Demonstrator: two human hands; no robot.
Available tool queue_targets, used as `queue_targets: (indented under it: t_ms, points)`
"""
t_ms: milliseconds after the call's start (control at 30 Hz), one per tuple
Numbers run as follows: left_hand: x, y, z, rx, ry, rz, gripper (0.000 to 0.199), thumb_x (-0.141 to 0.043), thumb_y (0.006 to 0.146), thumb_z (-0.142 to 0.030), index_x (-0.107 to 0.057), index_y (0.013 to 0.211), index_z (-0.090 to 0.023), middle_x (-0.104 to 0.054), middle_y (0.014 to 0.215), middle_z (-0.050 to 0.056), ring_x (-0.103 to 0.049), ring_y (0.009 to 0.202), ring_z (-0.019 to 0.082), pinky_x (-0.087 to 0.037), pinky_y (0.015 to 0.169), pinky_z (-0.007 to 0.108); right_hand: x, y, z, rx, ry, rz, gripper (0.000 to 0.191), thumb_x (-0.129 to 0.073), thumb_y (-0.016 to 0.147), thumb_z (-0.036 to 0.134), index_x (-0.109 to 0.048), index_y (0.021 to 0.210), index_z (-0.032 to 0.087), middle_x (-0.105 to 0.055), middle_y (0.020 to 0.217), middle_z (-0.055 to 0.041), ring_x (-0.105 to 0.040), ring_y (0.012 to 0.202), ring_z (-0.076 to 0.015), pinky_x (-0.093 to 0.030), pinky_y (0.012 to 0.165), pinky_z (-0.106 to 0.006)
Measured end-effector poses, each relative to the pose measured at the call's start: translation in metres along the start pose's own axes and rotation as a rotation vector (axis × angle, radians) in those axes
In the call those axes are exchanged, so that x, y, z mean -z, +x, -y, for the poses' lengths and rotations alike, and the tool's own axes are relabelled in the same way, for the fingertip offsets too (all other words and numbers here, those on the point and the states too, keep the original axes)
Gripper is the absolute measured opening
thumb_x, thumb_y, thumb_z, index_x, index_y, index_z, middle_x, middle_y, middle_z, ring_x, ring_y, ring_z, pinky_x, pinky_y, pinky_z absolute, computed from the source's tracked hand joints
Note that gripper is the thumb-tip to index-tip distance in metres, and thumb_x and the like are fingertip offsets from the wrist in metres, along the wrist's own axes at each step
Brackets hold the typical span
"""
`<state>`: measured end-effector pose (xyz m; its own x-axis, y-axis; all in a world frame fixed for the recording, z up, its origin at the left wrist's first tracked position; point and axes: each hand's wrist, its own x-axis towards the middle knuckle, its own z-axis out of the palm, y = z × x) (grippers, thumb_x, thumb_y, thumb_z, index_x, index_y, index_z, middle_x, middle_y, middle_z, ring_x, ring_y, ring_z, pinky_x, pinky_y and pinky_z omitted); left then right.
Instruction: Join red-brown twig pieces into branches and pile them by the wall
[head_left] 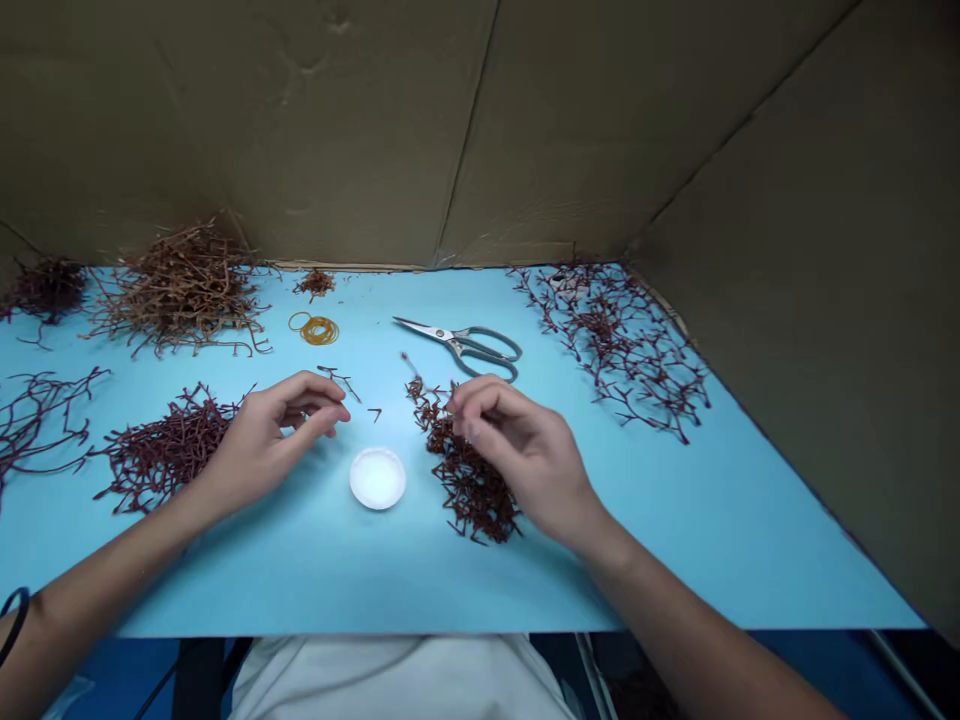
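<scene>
My left hand (281, 425) hovers over the blue tabletop beside a heap of dark reddish twig-like strands (169, 450). Its fingers are loosely curled, thumb a little apart from the index finger, and nothing shows between them. Over a pile of short dark brown cut pieces (476, 490) is my right hand (525, 445), thumb and index finger pinched together. Whatever they hold, if anything, is too small to make out. Between the hands sits a small round white dish (377, 478). A short branched sprig (341, 380) and a tiny V-shaped piece (376, 412) lie near the left fingertips.
Scissors (457, 345) with grey-green handles lie behind the pile, near yellow rubber bands (319, 330). A brown twig heap (184, 285) stands back left; branching dark strands (615, 340) spread at right. Cardboard walls (360, 130) border the blue table (675, 560).
</scene>
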<state>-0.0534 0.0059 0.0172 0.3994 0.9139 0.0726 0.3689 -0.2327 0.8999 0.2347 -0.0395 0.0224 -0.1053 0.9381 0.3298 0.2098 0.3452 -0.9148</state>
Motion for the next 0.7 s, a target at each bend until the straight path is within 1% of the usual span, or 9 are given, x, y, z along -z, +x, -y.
queue_targets:
  t_ms: [100,200,267,333,433,567,633,700]
  points:
    - [0.0,0.013,-0.005,-0.11,0.337,0.084,0.02,-0.063,0.105,-0.038,-0.073,0.113,-0.023,-0.081,0.108,0.006,-0.075,0.091,0.019,-0.056,0.077,0.031,0.009,0.01,-0.002,-0.167,0.22,-0.084,0.025,-0.069,0.099,0.042,-0.067,0.085,0.022,-0.064,0.086,-0.0025,-0.056,0.074,-0.0157,-0.046,0.067,-0.031]
    - [-0.01,0.026,-0.006,-0.205,0.702,0.166,0.023,-0.058,0.107,-0.036,-0.074,0.118,-0.024,-0.08,0.116,0.008,-0.074,0.102,0.026,-0.053,0.078,0.034,0.009,0.017,0.0,-0.319,0.38,-0.088,0.03,-0.072,0.097,0.051,-0.069,0.088,0.022,-0.058,0.079,0.0005,-0.047,0.067,-0.0133,-0.039,0.062,-0.029]
    - [-0.02,0.033,-0.006,-0.213,0.877,0.192,0.025,-0.057,0.108,-0.037,-0.075,0.117,-0.024,-0.079,0.114,0.01,-0.072,0.106,0.029,-0.051,0.075,0.034,0.005,0.019,0.003,-0.367,0.47,-0.06,0.035,-0.074,0.094,0.054,-0.066,0.085,0.021,-0.056,0.08,0.0013,-0.043,0.064,-0.0117,-0.036,0.06,-0.029]
    - [-0.031,0.038,-0.004,-0.205,0.975,0.206,0.024,-0.058,0.108,-0.037,-0.076,0.113,-0.023,-0.078,0.107,0.011,-0.071,0.104,0.03,-0.048,0.069,0.032,0.001,0.019,0.004,-0.381,0.521,-0.045,0.036,-0.076,0.092,0.054,-0.063,0.083,0.022,-0.055,0.079,0.002,-0.04,0.063,-0.0111,-0.033,0.059,-0.029]
    - [-0.041,0.041,0.002,-0.206,1.0,0.228,0.023,-0.058,0.108,-0.034,-0.076,0.108,-0.022,-0.076,0.103,0.01,-0.071,0.101,0.029,-0.046,0.067,0.032,-0.004,0.017,0.004,-0.377,0.511,-0.04,0.034,-0.073,0.094,0.053,-0.061,0.084,0.023,-0.053,0.073,0.0033,-0.04,0.062,-0.0122,-0.033,0.059,-0.029]
    - [-0.043,0.04,0.01,-0.222,0.909,0.205,0.026,-0.053,0.109,-0.031,-0.077,0.105,-0.021,-0.078,0.104,0.011,-0.072,0.099,0.028,-0.05,0.071,0.034,-0.01,0.014,0.0,-0.336,0.46,-0.044,0.033,-0.069,0.097,0.052,-0.062,0.085,0.023,-0.053,0.071,0.0035,-0.042,0.062,-0.0124,-0.033,0.059,-0.029]
    - [-0.041,0.037,0.01,-0.221,0.785,0.168,0.023,-0.055,0.108,-0.03,-0.077,0.105,-0.022,-0.079,0.104,0.01,-0.074,0.095,0.027,-0.053,0.075,0.036,-0.014,0.014,-0.001,-0.321,0.44,-0.06,0.031,-0.069,0.097,0.051,-0.062,0.085,0.023,-0.055,0.071,0.0032,-0.044,0.062,-0.0127,-0.035,0.059,-0.029]
    - [-0.038,0.034,0.005,-0.195,0.559,0.117,0.017,-0.061,0.106,-0.03,-0.076,0.103,-0.023,-0.081,0.1,0.007,-0.075,0.09,0.024,-0.056,0.08,0.037,-0.02,0.014,-0.001,-0.313,0.428,-0.08,0.03,-0.068,0.098,0.05,-0.061,0.086,0.023,-0.057,0.073,0.0027,-0.047,0.063,-0.013,-0.038,0.06,-0.029]
